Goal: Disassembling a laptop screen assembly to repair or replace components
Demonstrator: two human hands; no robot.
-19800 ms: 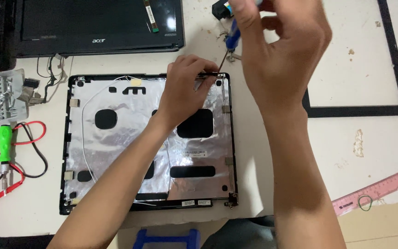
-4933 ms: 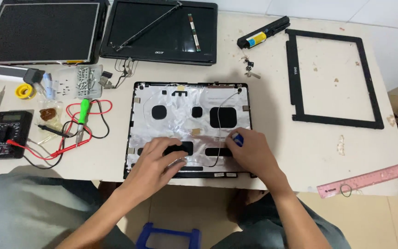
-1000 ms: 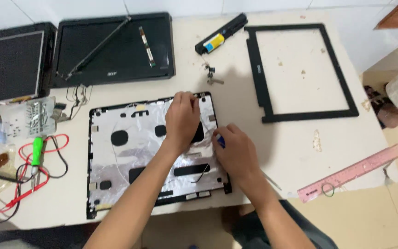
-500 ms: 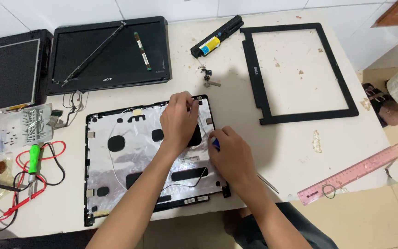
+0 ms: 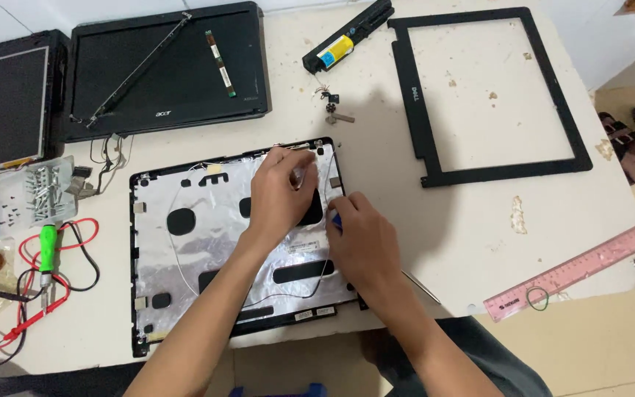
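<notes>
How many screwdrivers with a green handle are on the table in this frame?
1: the green-handled screwdriver lies at the table's left edge among red and black test leads. Others may be hidden.

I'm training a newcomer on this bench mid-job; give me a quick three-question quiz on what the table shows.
1. True or false: the left hand rests on the foil-lined lid.
2. What lies at the table's right edge? A) pink ruler B) hammer C) mug
3. What colour is the handle of the screwdriver among the red wires?

Key: 1 true; 2 A; 3 green.
</notes>
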